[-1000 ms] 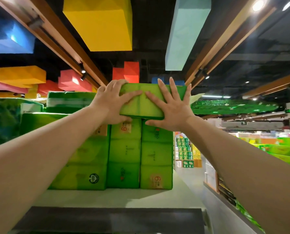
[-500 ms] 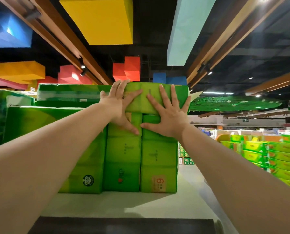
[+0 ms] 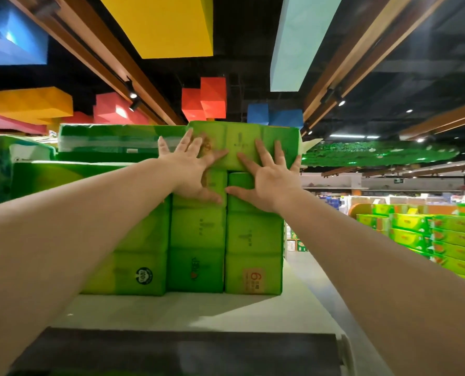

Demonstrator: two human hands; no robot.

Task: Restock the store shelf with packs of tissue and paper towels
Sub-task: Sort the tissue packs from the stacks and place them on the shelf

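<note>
**Top pack being pressed home on the stack**

Nearest the camera: a dark ledge [image 3: 171, 351], blurred, running across the bottom of view. Beyond it, the pale shelf [image 3: 199, 310], bare in front of the stack.

Both forearms reach forward and up over the shelf toward the stack [image 3: 226, 240] of green packs standing on it. At least three upright packs show side by side; more green packs sit to the left of the stack and behind it.

Left hand [image 3: 190, 169]: fingers straight and spread, palm flat against the front, straddling the seam where the top pack [image 3: 242, 142] meets the stack. Not curled round anything. Right hand [image 3: 266, 180]: same posture, fingers splayed, fingertips on the top pack, thumb lying across the upright pack below. Both hands flat and pressing, neither gripping.

Top pack lies on its side across the top of the stack, long axis running left to right, directly ahead of both palms and slightly above wrist height. Its right end overhangs the stack a little toward the aisle. The hands are about equally near, left covering its left half, right its right half.

Judgement: placement nearly done; what remains is a straight push away from the body, even on both sides so the pack does not swing.

Farthest: aisle displays of green packs [image 3: 429, 240] to the right of the stack, coloured ceiling blocks [image 3: 161, 23] overhead.
</note>
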